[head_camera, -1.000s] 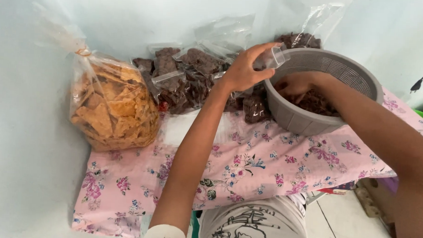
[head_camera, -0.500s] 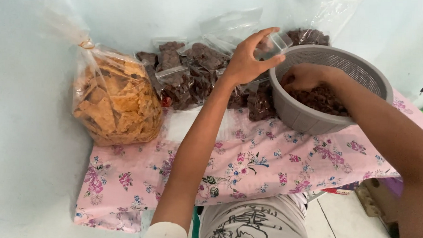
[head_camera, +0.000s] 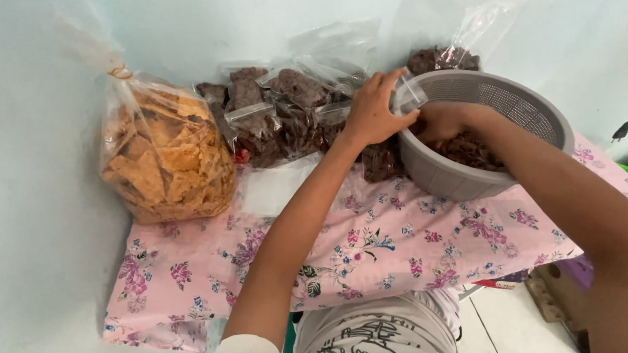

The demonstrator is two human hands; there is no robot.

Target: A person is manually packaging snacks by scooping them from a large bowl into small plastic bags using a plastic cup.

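Grey plastic basket point(head_camera: 532, 107) sits on the pink flowered cloth point(head_camera: 395, 249), with dark brown chips point(head_camera: 471, 151) still lying across its bottom. My left hand point(head_camera: 375, 112) pinches a small clear bag point(head_camera: 409, 95) at the basket's near rim, fingers closed on its mouth. My right hand point(head_camera: 444, 122) is down inside the basket among the chips; whether it is open or closed on any of them I cannot tell.

As I judge it, the bagging is well along: a heap of filled clear pouches point(head_camera: 288, 109) of the same dark chips is stacked against the pale blue wall, left of the basket, and another filled bag point(head_camera: 443, 59) stands behind it. What remains in the basket is left to pack.

At far left a big clear sack point(head_camera: 165, 157) of orange-yellow crackers, tied at the neck, rests on the cloth. No labels are visible on any package.
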